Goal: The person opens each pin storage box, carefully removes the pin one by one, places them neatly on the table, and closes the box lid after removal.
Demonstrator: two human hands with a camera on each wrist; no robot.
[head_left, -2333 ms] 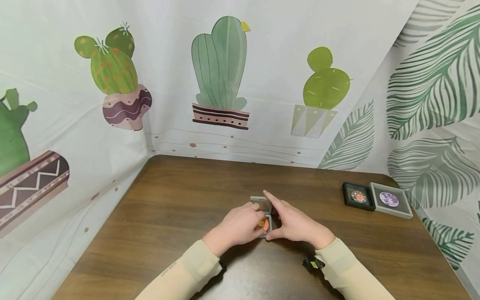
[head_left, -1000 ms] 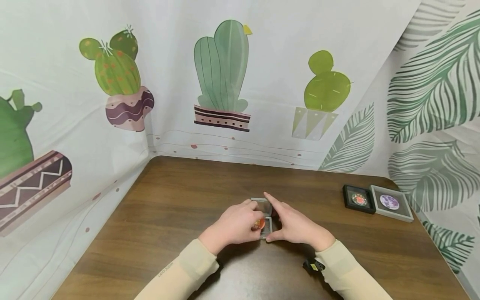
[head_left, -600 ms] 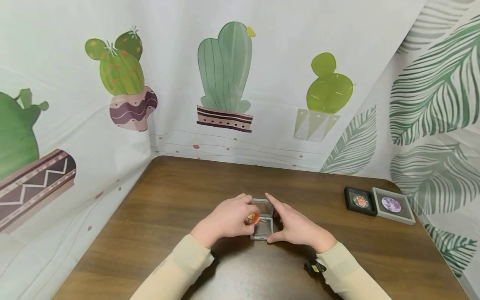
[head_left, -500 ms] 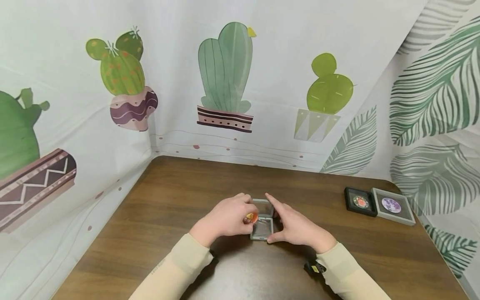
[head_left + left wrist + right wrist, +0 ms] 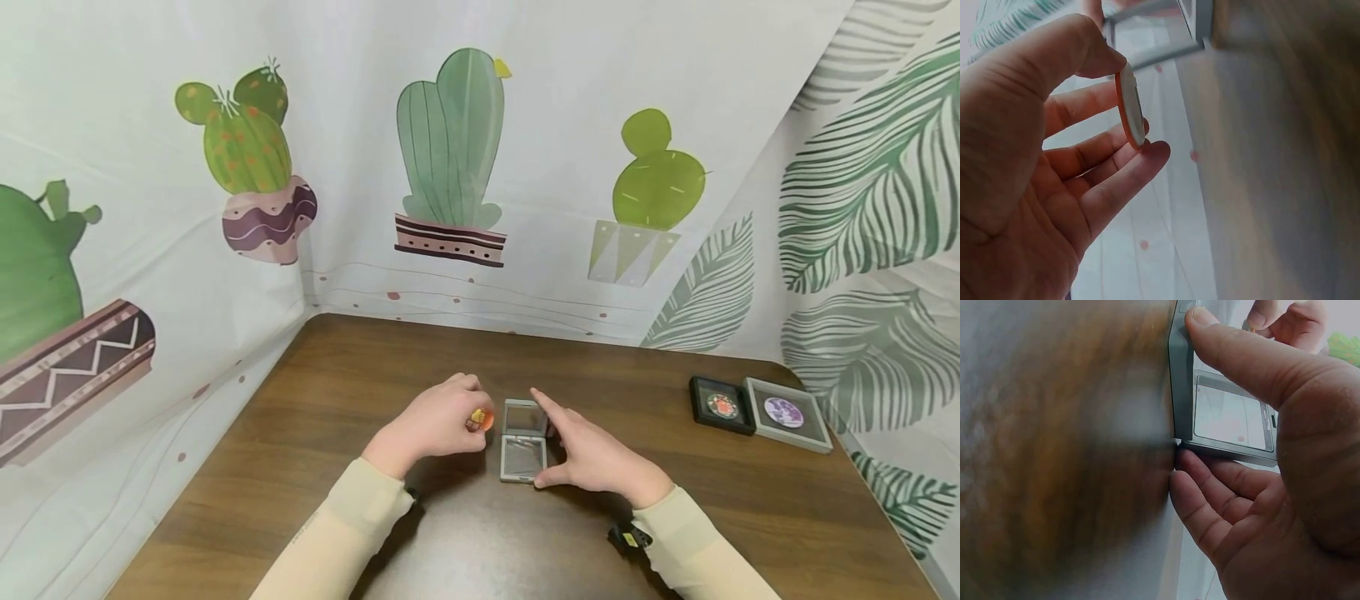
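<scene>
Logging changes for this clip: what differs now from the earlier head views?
The left hand has drawn the orange disc out of the open gray case and leftward, pinching it. The right hand stays at that case; the black case and purple-disc case haven't moved.

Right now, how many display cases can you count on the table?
3: an open grey case touched by the right hand, plus a black case beside a larger grey case at the back right of the table.
</scene>
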